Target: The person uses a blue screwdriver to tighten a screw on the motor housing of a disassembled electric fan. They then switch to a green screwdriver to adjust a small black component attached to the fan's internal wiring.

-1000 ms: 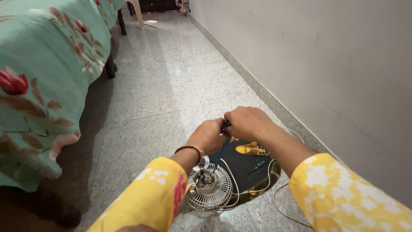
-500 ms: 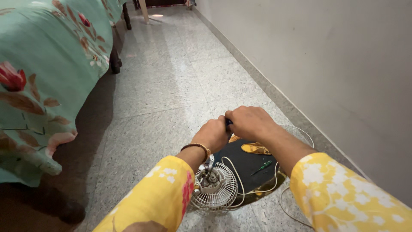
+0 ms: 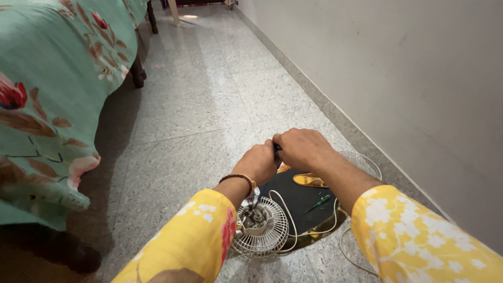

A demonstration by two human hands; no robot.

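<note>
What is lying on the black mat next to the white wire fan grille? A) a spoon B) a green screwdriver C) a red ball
B: a thin green screwdriver lies on the black mat, just right of the white fan grille.

This is a home bedroom: a bed [image 3: 47,94] with a floral green cover [image 3: 36,63] stands on a speckled stone floor [image 3: 199,120] beside a plain wall [image 3: 408,78].

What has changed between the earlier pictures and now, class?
Almost nothing. The left hand and right hand stay pressed together over a small dark object, above the black base, white fan grille and green screwdriver. Only the camera view shifted slightly.
</note>
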